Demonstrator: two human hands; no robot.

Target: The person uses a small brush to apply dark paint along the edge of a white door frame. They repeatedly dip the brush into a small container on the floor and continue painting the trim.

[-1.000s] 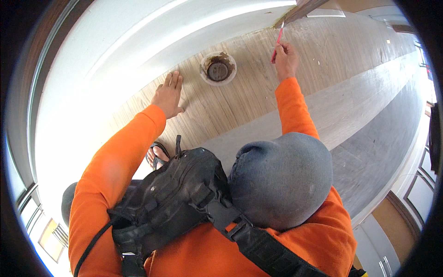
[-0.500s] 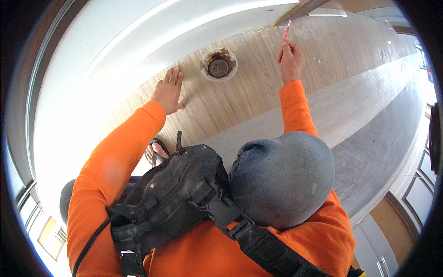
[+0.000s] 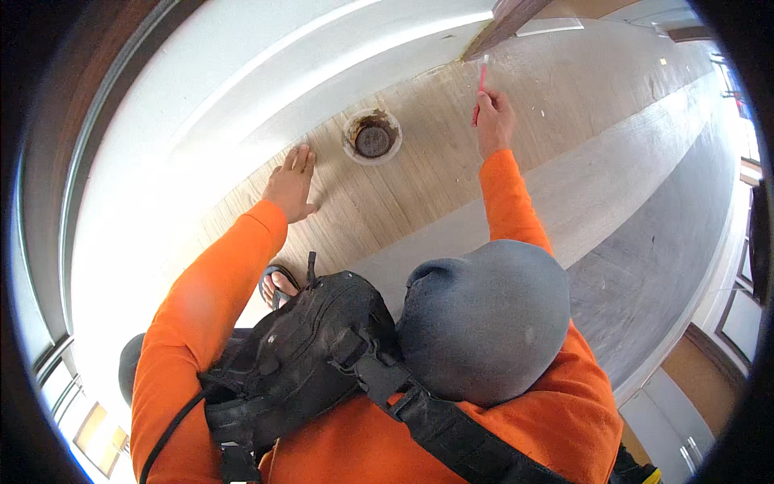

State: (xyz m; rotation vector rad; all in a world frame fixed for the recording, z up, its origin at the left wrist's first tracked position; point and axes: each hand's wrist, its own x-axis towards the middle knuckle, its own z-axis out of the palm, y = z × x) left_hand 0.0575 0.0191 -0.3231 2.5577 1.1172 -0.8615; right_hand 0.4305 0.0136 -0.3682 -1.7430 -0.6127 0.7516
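Fingers spread, my left hand [image 3: 292, 184] rests flat on the wood-look floor [image 3: 387, 194] by the white wall base. To its right stands a round white tub [image 3: 372, 137], its inner wall smeared brown and its bottom dark. Farther right, my right hand [image 3: 495, 123] is closed around a slim red-handled paintbrush [image 3: 483, 79]. The pale tip of the brush points away from me, near the foot of a brown door frame [image 3: 501, 28]. Whether the tip touches the floor, I cannot tell.
A white wall [image 3: 266, 89] with a moulded base curves along the left and far side. Small pale scraps lie on the floor beyond my right hand. A black bag [image 3: 302, 347] hangs at my front, beside my bent knee [image 3: 488, 323]. Cabinets [image 3: 665, 411] stand at lower right.
The brush tip has drawn back a little from the foot of the door frame, still in my right hand. My view has shifted slightly. My left hand stays planted on the floor.
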